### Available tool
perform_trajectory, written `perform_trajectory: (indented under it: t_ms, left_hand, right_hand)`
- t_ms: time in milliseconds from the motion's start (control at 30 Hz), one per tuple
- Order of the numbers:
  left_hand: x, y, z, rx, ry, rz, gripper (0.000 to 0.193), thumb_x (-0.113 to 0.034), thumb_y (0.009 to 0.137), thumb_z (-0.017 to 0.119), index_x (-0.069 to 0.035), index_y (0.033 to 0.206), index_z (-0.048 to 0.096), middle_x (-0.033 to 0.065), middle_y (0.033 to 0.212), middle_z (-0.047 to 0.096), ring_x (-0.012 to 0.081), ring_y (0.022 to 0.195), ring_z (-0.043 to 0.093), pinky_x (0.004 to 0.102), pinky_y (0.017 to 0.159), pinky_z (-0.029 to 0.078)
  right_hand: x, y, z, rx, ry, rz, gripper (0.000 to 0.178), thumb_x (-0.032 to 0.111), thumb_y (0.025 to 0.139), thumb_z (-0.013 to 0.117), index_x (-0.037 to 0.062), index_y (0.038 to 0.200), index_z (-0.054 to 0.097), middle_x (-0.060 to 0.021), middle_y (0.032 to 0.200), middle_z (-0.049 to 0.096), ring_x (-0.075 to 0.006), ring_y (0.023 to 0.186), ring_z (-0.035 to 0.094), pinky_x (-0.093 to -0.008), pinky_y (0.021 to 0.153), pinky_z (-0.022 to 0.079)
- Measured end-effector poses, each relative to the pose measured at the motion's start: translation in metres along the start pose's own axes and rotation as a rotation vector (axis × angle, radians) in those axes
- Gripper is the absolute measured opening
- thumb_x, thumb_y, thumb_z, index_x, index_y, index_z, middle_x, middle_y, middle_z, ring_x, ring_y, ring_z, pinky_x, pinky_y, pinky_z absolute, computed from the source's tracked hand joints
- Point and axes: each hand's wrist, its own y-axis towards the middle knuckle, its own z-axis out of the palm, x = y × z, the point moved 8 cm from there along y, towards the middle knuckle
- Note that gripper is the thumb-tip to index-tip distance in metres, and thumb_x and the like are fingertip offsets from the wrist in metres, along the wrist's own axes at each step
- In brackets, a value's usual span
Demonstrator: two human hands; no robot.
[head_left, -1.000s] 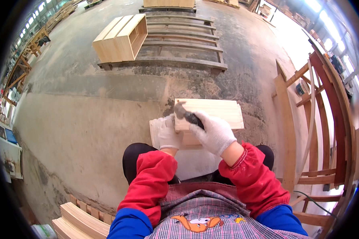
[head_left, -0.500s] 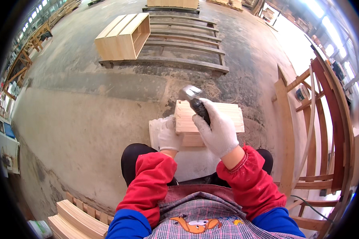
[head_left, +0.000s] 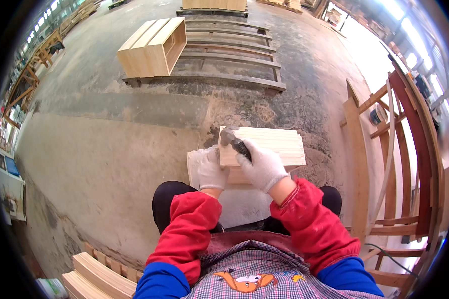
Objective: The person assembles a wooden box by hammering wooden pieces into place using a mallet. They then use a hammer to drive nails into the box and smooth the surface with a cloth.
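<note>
My gloved left hand (head_left: 213,169) sits against the left end of a pale wooden box (head_left: 277,142) before my knees; fingers partly hidden, cannot tell if they pinch. My gloved right hand (head_left: 263,167) is wrapped round the hammer (head_left: 240,147), head over that end. Judgement: hammer head-heavy, stiff, best held by its grip; box likely light, rigid, dentable, held by its edges. Farther: open wooden crate (head_left: 143,59) on a slatted pallet (head_left: 229,77).

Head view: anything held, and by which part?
Right hand: hammer, by its dark handle. Left hand: at left end of wooden piece; grip can't be told.
</note>
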Motion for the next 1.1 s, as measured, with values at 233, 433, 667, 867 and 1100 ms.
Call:
perform_trajectory:
  t_ms: [233, 433, 667, 867, 1100]
  left_hand:
    - [0.003, -0.001, -0.003, -0.016, -0.017, 0.008, 0.062, -0.019, 0.069, 0.075, -0.009, 0.126, 0.050, 0.0176, 0.119, 0.057, 0.0392, 0.112, 0.055, 0.0476, 0.093, 0.048]
    - [-0.001, 0.002, -0.008, -0.049, -0.080, -0.015, 0.060, -0.010, 0.066, 0.076, -0.008, 0.121, 0.052, 0.0173, 0.111, 0.056, 0.0381, 0.108, 0.050, 0.0456, 0.097, 0.041]
    - [0.002, 0.001, 0.001, -0.002, 0.016, 0.010, 0.060, -0.022, 0.072, 0.074, -0.009, 0.125, 0.050, 0.0199, 0.116, 0.058, 0.0413, 0.106, 0.058, 0.0483, 0.088, 0.050]
    - [0.012, -0.001, 0.002, 0.091, -0.115, -0.067, 0.064, -0.012, 0.070, 0.076, -0.006, 0.127, 0.049, 0.0175, 0.119, 0.054, 0.0390, 0.114, 0.049, 0.0456, 0.099, 0.043]
    - [0.035, 0.015, 0.007, 0.301, -0.964, -0.201, 0.068, -0.015, 0.072, 0.080, -0.004, 0.132, 0.051, 0.0079, 0.117, 0.056, 0.0180, 0.108, 0.056, 0.0324, 0.096, 0.047]
  right_hand:
    - [0.022, 0.007, -0.028, -0.165, 0.161, -0.101, 0.034, 0.031, 0.094, 0.060, 0.0117, 0.121, 0.055, -0.0225, 0.089, 0.069, -0.0449, 0.084, 0.065, -0.0515, 0.070, 0.051]
    - [-0.001, 0.021, -0.005, -0.005, 0.049, -0.073, 0.029, 0.032, 0.094, 0.059, 0.0122, 0.116, 0.056, -0.0231, 0.086, 0.068, -0.0451, 0.083, 0.065, -0.0527, 0.070, 0.050]
    - [0.007, 0.012, -0.016, -0.135, 0.208, -0.031, 0.031, 0.030, 0.094, 0.059, 0.0101, 0.117, 0.055, -0.0232, 0.086, 0.068, -0.0463, 0.081, 0.064, -0.0535, 0.068, 0.050]
    - [-0.029, -0.015, -0.001, 0.128, 0.089, 0.112, 0.033, 0.030, 0.092, 0.059, 0.0091, 0.117, 0.055, -0.0249, 0.088, 0.067, -0.0466, 0.085, 0.064, -0.0519, 0.071, 0.050]
    - [-0.090, -0.092, -0.039, -0.094, 0.236, 0.185, 0.034, 0.023, 0.092, 0.065, 0.0031, 0.117, 0.054, -0.0237, 0.092, 0.066, -0.0411, 0.089, 0.066, -0.0441, 0.075, 0.050]
